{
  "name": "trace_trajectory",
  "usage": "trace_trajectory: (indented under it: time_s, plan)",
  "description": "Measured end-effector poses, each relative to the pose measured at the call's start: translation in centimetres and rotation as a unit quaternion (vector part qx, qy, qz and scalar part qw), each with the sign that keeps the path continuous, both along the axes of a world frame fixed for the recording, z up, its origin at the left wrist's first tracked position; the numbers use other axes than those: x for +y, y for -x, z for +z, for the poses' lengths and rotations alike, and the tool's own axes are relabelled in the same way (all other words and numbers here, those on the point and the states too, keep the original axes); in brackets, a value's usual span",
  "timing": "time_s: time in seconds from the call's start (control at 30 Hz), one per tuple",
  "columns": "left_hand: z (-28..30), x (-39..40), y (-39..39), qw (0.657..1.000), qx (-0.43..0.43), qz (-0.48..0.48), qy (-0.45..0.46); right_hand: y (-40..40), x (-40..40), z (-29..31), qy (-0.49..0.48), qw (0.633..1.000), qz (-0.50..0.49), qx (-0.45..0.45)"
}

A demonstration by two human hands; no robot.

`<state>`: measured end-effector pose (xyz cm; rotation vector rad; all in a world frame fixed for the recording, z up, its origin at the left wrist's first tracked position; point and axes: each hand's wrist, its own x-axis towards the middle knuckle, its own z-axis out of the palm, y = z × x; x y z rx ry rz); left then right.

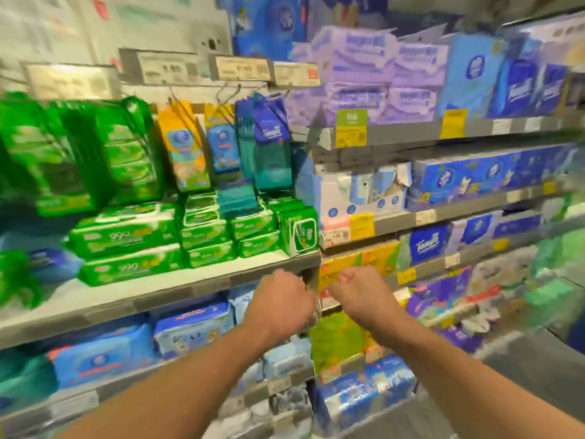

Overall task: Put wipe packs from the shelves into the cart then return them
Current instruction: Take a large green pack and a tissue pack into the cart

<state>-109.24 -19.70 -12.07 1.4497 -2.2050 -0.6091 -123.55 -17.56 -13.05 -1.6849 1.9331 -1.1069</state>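
The picture is blurred by motion. Green wipe packs (126,229) lie stacked on a grey shelf (177,283) at mid left, and more green packs (126,153) hang above them. Blue wipe packs (193,327) sit on the shelf below. Both my arms reach forward. My left hand (281,299) is just under the shelf's right end, back toward me, fingers loosely curled. My right hand (357,289) is beside it, in front of yellow packs (373,255), also loosely curled. Neither hand visibly holds anything. No cart is in view.
To the right runs a second shelving bay with purple tissue packs (380,74) on top and blue tissue packs (474,175) below. Price tags (240,68) hang along the upper rail. Grey floor (538,375) shows at the lower right.
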Motion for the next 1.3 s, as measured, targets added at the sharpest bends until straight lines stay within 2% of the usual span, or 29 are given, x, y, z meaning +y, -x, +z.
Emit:
trace_trajectory:
  time_s: [0.1,0.33,0.47,0.57,0.67,0.83,1.07,1.17,1.3]
  plan:
    - [0.9,-1.9,-6.1,0.997,0.036,0.049,0.052,-4.6,-1.7,1.7,0.007,1.0,0.017,-0.023]
    - [2.3,-3.0,-15.6,0.994,0.05,0.073,0.058,-13.0,-4.2,4.7,0.031,0.998,0.053,0.021]
    - [3.8,-4.6,-18.8,0.991,0.068,0.078,0.083,-15.1,-5.5,6.7,0.047,0.998,0.039,0.0]
    - [4.2,-6.6,-20.1,0.99,0.075,0.084,0.087,-15.5,-6.8,7.8,0.056,0.998,0.026,0.031]
    - [3.8,-8.4,-20.5,0.989,0.087,0.086,0.077,-14.9,-8.9,7.9,0.049,0.999,-0.002,0.02]
    - [1.2,-10.1,-20.7,0.991,0.078,0.074,0.075,-14.3,-12.8,6.8,0.027,0.998,-0.034,0.054]
    - [-1.1,-11.9,-22.3,0.991,0.069,0.101,0.062,-14.7,-20.4,5.7,-0.006,0.978,-0.123,0.167]
    - [-0.6,-13.4,-22.8,0.988,0.087,0.123,0.042,-14.9,-23.2,6.1,-0.057,0.974,-0.152,0.16]
    - [0.3,-15.6,-22.1,0.983,0.12,0.135,0.018,-15.0,-26.3,6.1,-0.108,0.974,-0.142,0.14]
